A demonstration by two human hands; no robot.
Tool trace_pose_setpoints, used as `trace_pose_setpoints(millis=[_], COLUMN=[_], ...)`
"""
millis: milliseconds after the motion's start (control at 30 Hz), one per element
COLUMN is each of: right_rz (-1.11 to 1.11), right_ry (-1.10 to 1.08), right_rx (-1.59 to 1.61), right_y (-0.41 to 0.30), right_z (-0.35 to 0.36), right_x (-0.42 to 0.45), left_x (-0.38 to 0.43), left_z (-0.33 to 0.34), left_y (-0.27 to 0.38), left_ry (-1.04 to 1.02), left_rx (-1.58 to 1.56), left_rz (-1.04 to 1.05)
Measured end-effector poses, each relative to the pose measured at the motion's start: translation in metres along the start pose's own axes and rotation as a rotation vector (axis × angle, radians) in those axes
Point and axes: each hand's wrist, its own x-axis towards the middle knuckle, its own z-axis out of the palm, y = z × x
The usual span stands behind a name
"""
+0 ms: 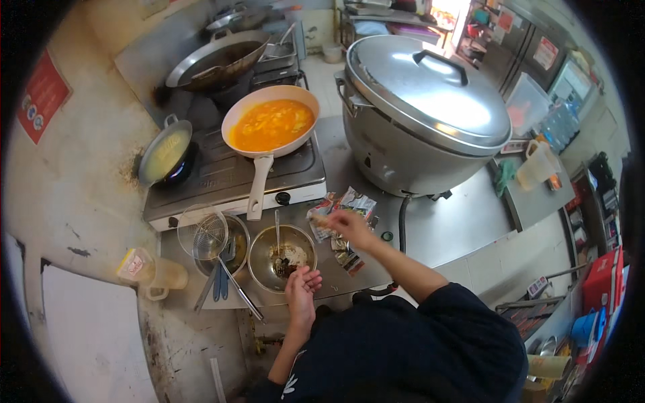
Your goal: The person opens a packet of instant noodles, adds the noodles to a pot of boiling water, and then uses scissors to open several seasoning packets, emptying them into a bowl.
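A steel mixing bowl (256, 278) stands at the counter's front, with a spoon (277, 232) leaning in it. White powder (296, 256) and a dark brown paste (285, 269) lie at its bottom. My left hand (304, 292) is at the bowl's near right rim, palm up, fingers slightly curled and holding nothing. Over several torn packets (357, 202) right of the bowl, my right hand (348, 227) pinches a small beige item (318, 219), too blurred to name exactly.
Behind the bowl, a gas stove (211, 166) carries a long-handled pan (271, 121) of orange liquid and a small wok (167, 151) over a blue flame. A large lidded rice cooker (418, 151) stands right. Wire strainers (210, 241) rest over another bowl (243, 248); a plastic jug (169, 276) is left.
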Motion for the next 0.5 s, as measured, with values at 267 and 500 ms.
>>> trace_pose_setpoints(millis=[267,500], right_rz=[0.259,0.125], right_ry=[-0.118,-0.115], right_rx=[-0.578,-0.645], right_y=[0.058,0.062], right_z=[-0.058,-0.050], right_x=[0.027,0.016], left_x=[0.020,0.045], left_z=[0.032,0.016], left_y=[-0.076,-0.110], left_ry=[-0.371,-0.377], left_rx=[1.239,1.856], left_rz=[0.394,1.047])
